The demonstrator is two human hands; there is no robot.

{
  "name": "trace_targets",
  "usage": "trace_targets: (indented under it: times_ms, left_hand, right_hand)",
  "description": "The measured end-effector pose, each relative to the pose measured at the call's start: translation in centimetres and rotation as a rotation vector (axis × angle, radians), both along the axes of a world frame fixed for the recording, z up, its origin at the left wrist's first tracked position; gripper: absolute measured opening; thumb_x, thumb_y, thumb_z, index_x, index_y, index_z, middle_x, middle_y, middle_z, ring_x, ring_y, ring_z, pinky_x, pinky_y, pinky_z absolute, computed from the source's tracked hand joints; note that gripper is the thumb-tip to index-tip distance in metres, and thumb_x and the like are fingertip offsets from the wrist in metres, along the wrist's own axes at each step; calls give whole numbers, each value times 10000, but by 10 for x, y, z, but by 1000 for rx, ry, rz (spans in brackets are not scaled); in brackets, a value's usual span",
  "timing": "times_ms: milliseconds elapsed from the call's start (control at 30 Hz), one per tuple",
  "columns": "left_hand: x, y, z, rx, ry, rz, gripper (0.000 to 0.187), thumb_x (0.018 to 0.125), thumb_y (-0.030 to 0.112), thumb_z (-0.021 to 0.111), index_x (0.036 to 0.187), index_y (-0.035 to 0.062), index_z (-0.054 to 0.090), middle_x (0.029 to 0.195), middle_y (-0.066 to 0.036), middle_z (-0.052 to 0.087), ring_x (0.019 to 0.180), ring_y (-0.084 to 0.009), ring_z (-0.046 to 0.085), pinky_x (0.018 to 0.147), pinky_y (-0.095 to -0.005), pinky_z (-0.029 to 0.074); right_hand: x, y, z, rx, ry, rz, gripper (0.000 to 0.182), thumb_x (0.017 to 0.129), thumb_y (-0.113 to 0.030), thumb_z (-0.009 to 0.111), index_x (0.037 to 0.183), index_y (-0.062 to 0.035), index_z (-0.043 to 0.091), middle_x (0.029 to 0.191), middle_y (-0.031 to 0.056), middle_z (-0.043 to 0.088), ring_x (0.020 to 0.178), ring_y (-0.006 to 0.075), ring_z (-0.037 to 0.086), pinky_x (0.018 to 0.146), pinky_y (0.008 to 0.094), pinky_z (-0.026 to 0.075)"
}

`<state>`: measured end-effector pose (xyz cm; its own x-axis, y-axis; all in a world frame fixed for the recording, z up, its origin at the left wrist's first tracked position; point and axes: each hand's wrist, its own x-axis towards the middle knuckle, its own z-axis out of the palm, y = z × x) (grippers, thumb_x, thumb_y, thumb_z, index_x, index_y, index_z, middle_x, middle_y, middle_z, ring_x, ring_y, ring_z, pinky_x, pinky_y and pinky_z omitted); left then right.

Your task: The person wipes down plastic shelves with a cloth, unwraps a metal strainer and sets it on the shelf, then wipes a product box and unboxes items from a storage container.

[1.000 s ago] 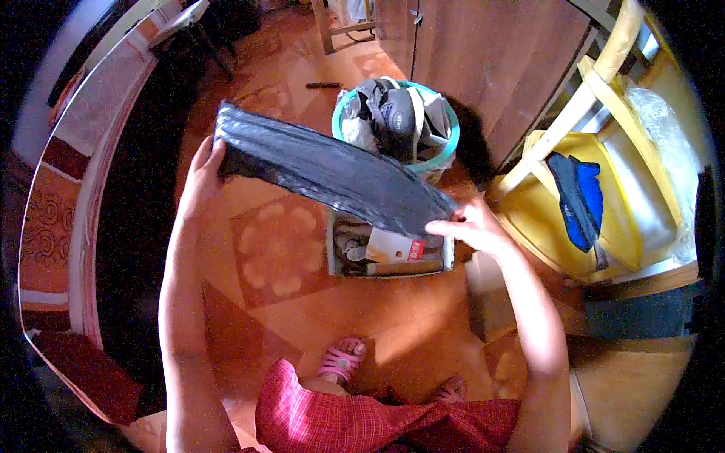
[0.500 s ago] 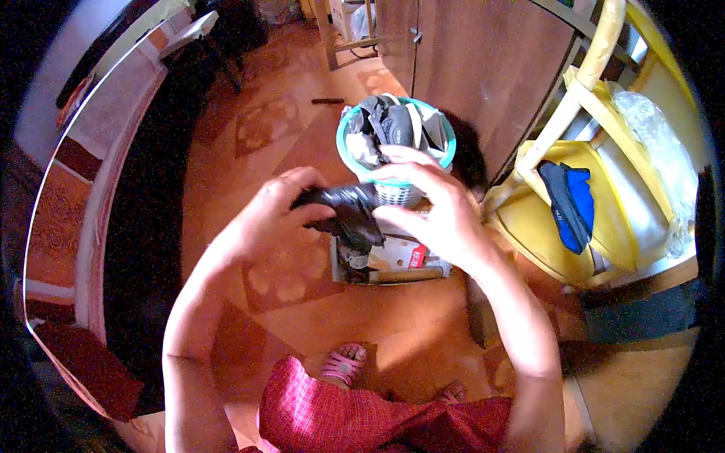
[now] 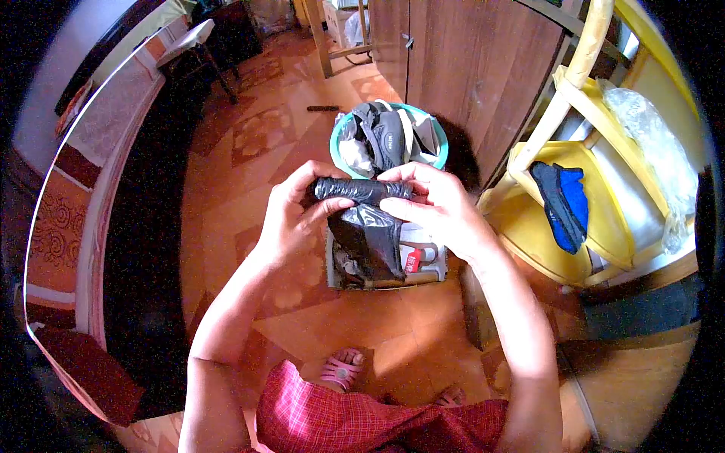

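A black plastic roll (image 3: 362,189) is stretched level between my two hands, with a loose thin black flap (image 3: 381,238) hanging from it. My left hand (image 3: 302,202) pinches the roll's left end between thumb and fingers. The right end is gripped by my right hand (image 3: 429,198), thumb below and fingers on top. Behind the hands stands a turquoise-rimmed basket (image 3: 443,143) holding dark grey shoes (image 3: 389,137). Under the flap, a box (image 3: 362,285) on the floor holds items that are partly hidden, one with a red label.
At the right, a yellow chair (image 3: 521,234) bears a blue and black cloth item (image 3: 565,205), beside clear plastic wrap (image 3: 642,136). A brown wooden cabinet (image 3: 476,68) stands behind the basket. A small dark bar (image 3: 322,108) lies on the tiled floor.
The bunched black plastic now shows as a straight, level roll with its flap hanging down. My right hand has come down and closed on the right end.
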<state>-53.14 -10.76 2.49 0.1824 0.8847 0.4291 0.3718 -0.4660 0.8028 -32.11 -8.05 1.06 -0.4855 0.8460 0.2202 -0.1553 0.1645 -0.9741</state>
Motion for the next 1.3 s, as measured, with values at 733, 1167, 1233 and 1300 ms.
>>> trace_targets:
  times_ms: [733, 1167, 1233, 1300]
  left_hand:
    - [4, 6, -8, -67, 253, -27, 230, 710, 69, 718, 916, 18, 631, 850, -92, 650, 785, -152, 618, 696, -295, 496]
    - [12, 11, -24, -132, 61, -107, 490, 708, 130, 762, 1108, 10, 505, 887, -57, 585, 874, -130, 552, 787, -269, 450]
    - [14, 6, -21, -200, -52, -27, 354, 695, 29, 742, 996, -5, 558, 852, -49, 611, 806, -97, 569, 703, -231, 465]
    - [10, 2, -20, -328, -64, -34, 329, 718, -14, 708, 1013, -11, 564, 832, -34, 608, 815, -104, 571, 718, -236, 477]
  right_hand:
    - [6, -3, 1, 602, -282, -316, 282, 730, -167, 727, 943, -63, 575, 909, 77, 601, 917, 237, 585, 838, 330, 456]
    - [4, -5, -9, 452, -325, -259, 194, 716, -34, 681, 878, -26, 575, 805, 78, 603, 734, 189, 615, 660, 294, 485]
    - [10, -7, -3, 104, -194, -161, 203, 745, -46, 694, 910, -2, 582, 841, 33, 627, 732, 99, 610, 645, 232, 492]
    - [16, -4, -5, -76, -110, -89, 202, 743, -45, 697, 904, -4, 583, 849, 32, 622, 750, 95, 606, 660, 222, 490]
